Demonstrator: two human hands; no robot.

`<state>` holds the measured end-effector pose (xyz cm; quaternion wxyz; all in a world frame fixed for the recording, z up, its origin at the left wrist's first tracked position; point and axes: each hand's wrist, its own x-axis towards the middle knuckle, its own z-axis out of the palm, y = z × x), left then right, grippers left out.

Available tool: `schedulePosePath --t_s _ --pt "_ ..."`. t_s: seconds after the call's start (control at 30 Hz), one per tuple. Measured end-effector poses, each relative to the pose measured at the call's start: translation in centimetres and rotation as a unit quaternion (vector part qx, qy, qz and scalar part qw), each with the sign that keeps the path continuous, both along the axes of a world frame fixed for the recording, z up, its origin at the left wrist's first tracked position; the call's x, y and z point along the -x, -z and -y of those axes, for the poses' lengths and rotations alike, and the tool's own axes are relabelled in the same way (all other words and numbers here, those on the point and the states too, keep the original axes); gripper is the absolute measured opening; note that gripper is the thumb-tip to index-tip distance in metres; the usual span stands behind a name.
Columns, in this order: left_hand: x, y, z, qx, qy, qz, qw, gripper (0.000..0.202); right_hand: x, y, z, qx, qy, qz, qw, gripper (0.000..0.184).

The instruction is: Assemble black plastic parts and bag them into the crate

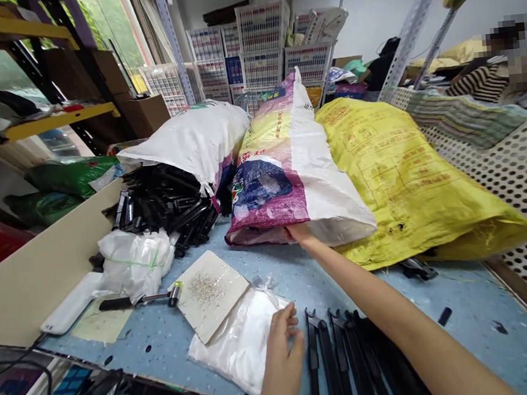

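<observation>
My right hand (pixel 298 234) is at the open mouth of a purple and white woven sack (pixel 284 177), its fingers closed at the upper edge and partly hidden by it. My left hand (pixel 282 359) is low in the middle, holding nothing, fingers loosely bent and apart. It lies beside a clear plastic bag with white contents (pixel 239 341). Under my right forearm, several black metal tools with forked ends (pixel 325 352) lie in a row. A square pale board (pixel 209 291) with grit on it overlaps the plastic bag. A small hammer (pixel 155 298) touches the board's left edge.
A white sack (pixel 189 139) spills black parts (pixel 162 200) at the left. A bulging yellow sack (pixel 409 178) stands right, by a perforated white panel (pixel 507 188). Bundled clear bags (pixel 135 258) lie near a white device (pixel 72 303). Stacked crates (pixel 260 28) and people are behind.
</observation>
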<state>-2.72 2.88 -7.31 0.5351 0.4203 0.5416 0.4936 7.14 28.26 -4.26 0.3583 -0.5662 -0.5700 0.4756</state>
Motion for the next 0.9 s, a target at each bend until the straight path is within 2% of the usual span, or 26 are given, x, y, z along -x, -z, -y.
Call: schedulePosePath --t_s 0.13,0.27,0.33,0.4,0.47,0.5,0.53,0.57,0.6,0.63,0.7,0.73,0.77,0.8,0.83,0.9 --pt "0.9 -1.2 -2.4 0.049 -0.044 0.125 0.990 0.048 -4.5 1.4 6.5 0.086 0.022 -0.064 0.994 0.028" --pt "0.0 -2.0 -4.2 0.079 -0.032 0.223 0.971 0.067 -8.2 0.5 14.4 0.150 0.016 -0.156 0.976 0.029" --pt "-0.8 -2.7 -4.4 0.054 -0.016 0.245 0.968 0.082 -9.0 -0.3 17.8 0.250 -0.011 -0.264 0.931 0.028" --pt "-1.5 -3.8 -4.5 0.015 0.008 0.273 0.962 0.090 -9.4 -0.9 20.5 0.368 -0.055 -0.377 0.848 0.030" --pt "-2.0 -4.9 -4.6 0.003 0.056 0.337 0.940 0.086 -9.3 -1.1 22.5 0.428 -0.098 -0.456 0.774 0.035" --pt "-2.2 -5.4 -4.6 0.014 0.089 0.380 0.921 0.082 -9.1 -1.0 23.3 0.431 -0.115 -0.485 0.752 0.038" --pt "-2.3 -5.8 -4.6 0.030 0.118 0.421 0.899 0.078 -9.0 -0.8 23.9 0.426 -0.133 -0.499 0.743 0.042" --pt "-2.3 -6.2 -4.6 0.044 0.136 0.453 0.880 0.076 -8.8 -0.7 24.4 0.420 -0.157 -0.491 0.747 0.047" --pt "-2.2 -6.5 -4.5 0.053 0.142 0.469 0.870 0.074 -8.7 -0.6 24.8 0.415 -0.183 -0.459 0.764 0.051" --pt "-2.1 -6.7 -4.3 0.056 0.139 0.466 0.872 0.072 -8.7 -0.6 24.9 0.402 -0.205 -0.405 0.795 0.053" --pt "-1.8 -7.1 -3.6 0.051 0.118 0.407 0.904 0.064 -8.8 -1.2 24.8 0.316 -0.213 -0.253 0.889 0.051" --pt "-1.7 -7.2 -3.2 0.046 0.113 0.362 0.924 0.058 -9.0 -1.8 24.6 0.230 -0.187 -0.174 0.939 0.048" --pt "-1.6 -7.4 -2.7 0.039 0.113 0.316 0.941 0.054 -9.2 -2.6 24.3 0.121 -0.148 -0.099 0.977 0.043" --pt "-1.6 -7.6 -2.2 0.032 0.118 0.273 0.954 0.049 -9.4 -3.3 23.9 0.002 -0.109 -0.030 0.994 0.040" --pt "-1.7 -7.9 -1.6 0.027 0.123 0.239 0.963 0.046 -9.5 -4.1 23.5 -0.112 -0.082 0.036 0.990 0.039" --pt "-2.0 -8.2 -0.6 0.036 0.137 0.203 0.969 0.044 -9.6 -5.2 22.5 -0.303 -0.065 0.150 0.939 0.036"
